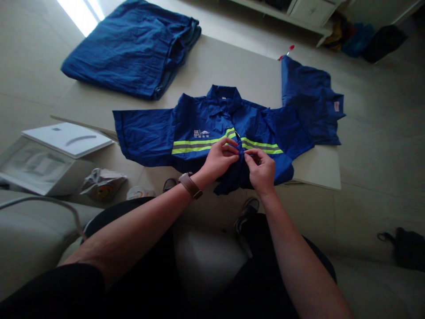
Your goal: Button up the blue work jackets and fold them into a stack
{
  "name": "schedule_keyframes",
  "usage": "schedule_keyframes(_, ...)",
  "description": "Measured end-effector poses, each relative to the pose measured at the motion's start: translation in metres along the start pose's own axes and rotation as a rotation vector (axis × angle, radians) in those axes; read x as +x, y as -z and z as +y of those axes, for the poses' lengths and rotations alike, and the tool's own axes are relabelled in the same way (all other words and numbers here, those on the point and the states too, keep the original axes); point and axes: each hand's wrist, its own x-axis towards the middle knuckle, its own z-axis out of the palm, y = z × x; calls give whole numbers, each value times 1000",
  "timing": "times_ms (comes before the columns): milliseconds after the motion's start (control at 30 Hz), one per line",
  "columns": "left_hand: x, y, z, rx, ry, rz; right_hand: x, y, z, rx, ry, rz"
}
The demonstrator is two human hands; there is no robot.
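A blue short-sleeved work shirt (192, 119) lies face up, its collar pointing away from me. Yellow-green and grey reflective bands run across its chest, with a white print above the left one. My left hand (222, 156) is closed on the front opening, just below the bands. Close beside it, my right hand (260, 167) pinches the other edge of the opening between thumb and fingers. Whatever lies between the fingertips is too small to make out. The shirt's lower hem hangs over the near table edge.
The shirt rests on a white table (239, 60). Folded blue cloth (122, 53) sits at the far left, and another blue garment (307, 84) lies at the right end, near a red-tipped pen (288, 51). A white box (66, 141) and plastic bag (102, 182) stand left.
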Motion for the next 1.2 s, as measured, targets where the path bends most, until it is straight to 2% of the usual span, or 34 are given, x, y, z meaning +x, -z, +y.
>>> schedule_keyframes(200,2,3,1,80,-125,-44,1,-3,2,72,-42,31)
schedule_keyframes(367,-1,3,3,98,-98,-38,0,-2,4,13,-41,-2)
schedule_keyframes(500,0,3,3,92,-84,-28,-1,1,1,-96,69,-27)
schedule_keyframes(667,1,2,1,28,12,14,-3,2,-3,-157,205,-63)
schedule_keyframes(867,-3,-3,2,-186,195,125,-4,-1,-6,-175,207,-32)
schedule_keyframes(1200,1,-2,2,-258,280,176,-6,-2,-6,-224,241,0)
